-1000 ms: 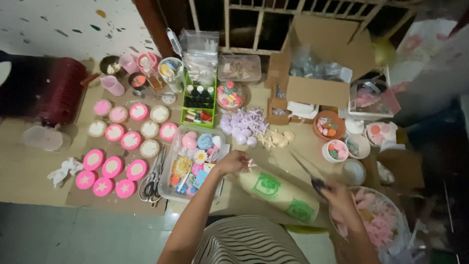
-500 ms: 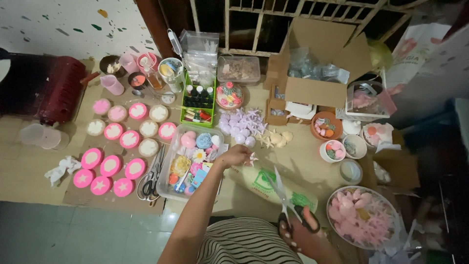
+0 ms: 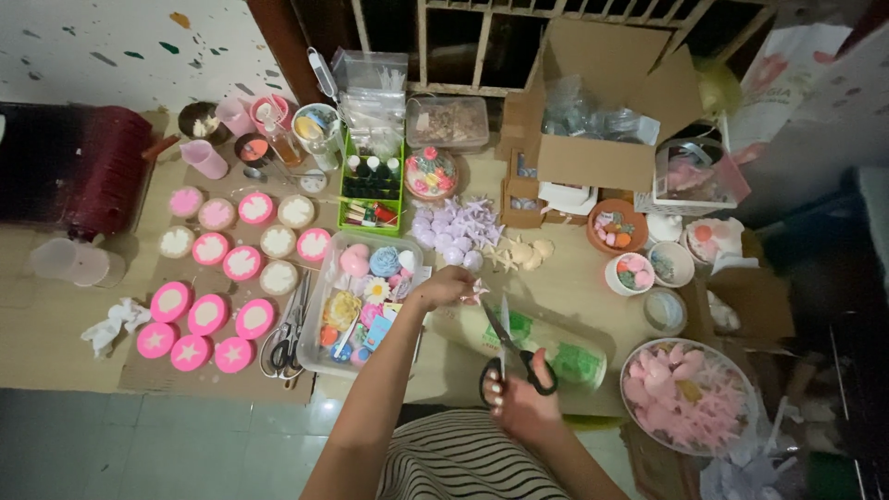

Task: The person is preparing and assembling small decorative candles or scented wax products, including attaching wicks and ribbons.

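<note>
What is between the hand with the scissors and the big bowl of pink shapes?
In the head view, the green-printed end of the cream roll lies between the right hand and the bowl's rim.

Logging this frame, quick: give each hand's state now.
Left hand: fingers shut on a small pale star piece.
Right hand: holding black-handled scissors, blades open.

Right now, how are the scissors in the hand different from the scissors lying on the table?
The scissors in the right hand have black handles and are held up with blades open, pointing at the left hand. The other scissors lie flat beside the clear tray, untouched; their handles look pale and their blades nearly closed. Both point away from the person.
</note>
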